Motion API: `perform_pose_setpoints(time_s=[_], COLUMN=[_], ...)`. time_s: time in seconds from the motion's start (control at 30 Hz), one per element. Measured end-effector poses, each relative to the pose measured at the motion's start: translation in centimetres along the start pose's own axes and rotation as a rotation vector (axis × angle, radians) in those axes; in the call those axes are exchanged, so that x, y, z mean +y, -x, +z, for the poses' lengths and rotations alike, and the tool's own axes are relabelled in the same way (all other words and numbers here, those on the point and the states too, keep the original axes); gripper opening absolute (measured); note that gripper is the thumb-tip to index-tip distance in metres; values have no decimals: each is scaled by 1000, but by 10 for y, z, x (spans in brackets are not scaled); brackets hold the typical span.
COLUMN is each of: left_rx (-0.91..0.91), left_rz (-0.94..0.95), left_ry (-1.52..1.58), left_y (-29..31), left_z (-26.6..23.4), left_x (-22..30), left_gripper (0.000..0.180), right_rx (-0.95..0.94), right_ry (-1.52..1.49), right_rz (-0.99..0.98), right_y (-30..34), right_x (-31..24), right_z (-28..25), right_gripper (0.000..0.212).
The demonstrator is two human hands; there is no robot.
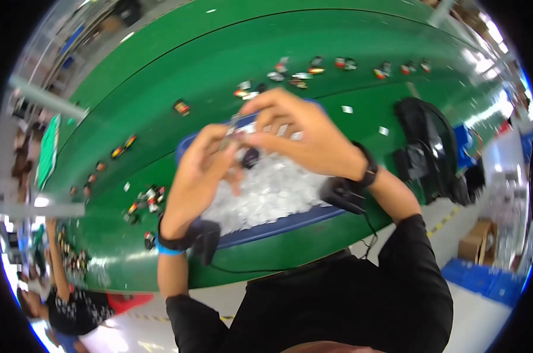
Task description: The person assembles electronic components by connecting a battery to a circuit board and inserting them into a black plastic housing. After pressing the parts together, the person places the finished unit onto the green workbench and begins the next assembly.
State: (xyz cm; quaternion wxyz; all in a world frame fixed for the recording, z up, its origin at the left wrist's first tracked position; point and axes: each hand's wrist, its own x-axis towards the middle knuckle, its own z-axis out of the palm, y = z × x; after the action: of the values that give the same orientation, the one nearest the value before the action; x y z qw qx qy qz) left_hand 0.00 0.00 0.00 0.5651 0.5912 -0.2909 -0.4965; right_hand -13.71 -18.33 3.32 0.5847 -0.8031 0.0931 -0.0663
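Note:
My left hand and my right hand meet above a blue bin. Fingertips of both are pinched together on a small greyish piece, too blurred to name. A dark round part shows just below the fingers; whether it is held or lies in the bin I cannot tell. Many small whitish, translucent flat pieces fill the bin under my hands. Each wrist wears a black band with a dark box-shaped device, and the left one has a blue strip too.
Small red, yellow and black items lie scattered along the green work surface. A black bag rests at the right. Thin cables run from the wrist devices. At the lower left another person reaches toward the surface. Cardboard boxes stand at right.

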Motion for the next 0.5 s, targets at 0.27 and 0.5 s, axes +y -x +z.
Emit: perform_pose_setpoints(time_s=[0.27, 0.5], left_rx=[-33, 4], left_rz=[202, 249], left_ry=[132, 101], left_y=[-18, -26], left_z=[-48, -53], left_x=[41, 36], left_gripper=[35, 35], right_rx=[138, 84], right_ry=[173, 75], right_rz=[-316, -193], right_y=[-51, -54], right_x=[3, 2], right_z=[14, 18], right_gripper=[42, 39])
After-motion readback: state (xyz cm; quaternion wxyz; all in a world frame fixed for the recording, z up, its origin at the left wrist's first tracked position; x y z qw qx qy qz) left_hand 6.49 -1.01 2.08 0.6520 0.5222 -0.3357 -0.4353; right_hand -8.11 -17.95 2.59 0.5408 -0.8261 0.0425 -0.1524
